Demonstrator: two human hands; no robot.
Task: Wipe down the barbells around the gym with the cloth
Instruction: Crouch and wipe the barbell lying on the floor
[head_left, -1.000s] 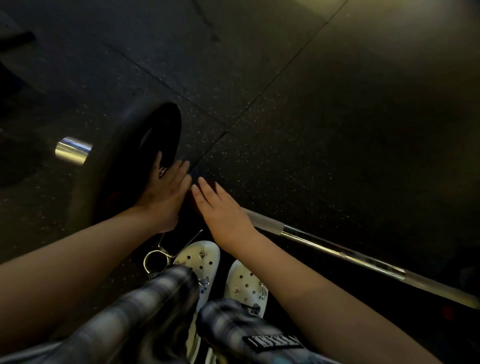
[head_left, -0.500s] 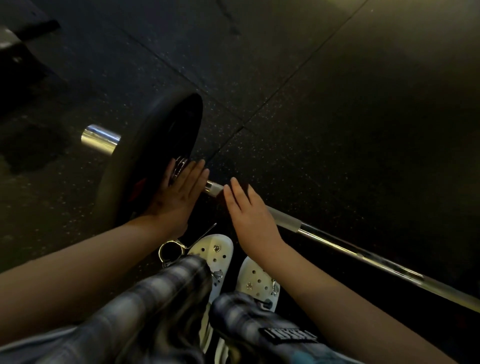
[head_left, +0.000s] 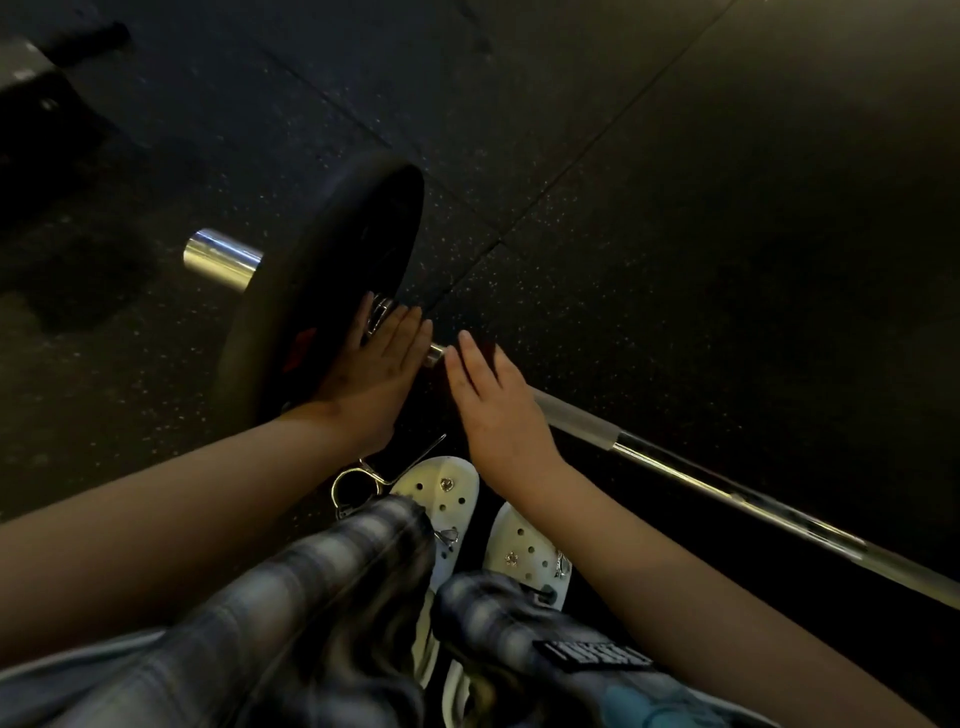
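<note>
Pressing: the left hand (head_left: 374, 379) lies flat against the inner face of the black plate (head_left: 322, 291), fingers straight and close together, tips toward 12 o'clock.
Right hand (head_left: 493, 415): flat over the bar at 3 o'clock of the left hand and just apart from it, fingers straight and together, curled round nothing.
Barbell (head_left: 727, 488): lying on the floor (head_left: 675, 208); its shaft runs from the hands out to 4 o'clock, and the chrome sleeve end (head_left: 223, 257) sticks out of the plate at 9 o'clock.
Cloth: a dark reddish patch (head_left: 485, 353) shows by the right fingertips; I cannot tell whether it is the cloth.
Spring clip (head_left: 358, 480): on the floor at 6 o'clock of the left hand, just beside the left white clog (head_left: 447, 488).
Legs: plaid trousers (head_left: 311, 597) at 6 o'clock.
</note>
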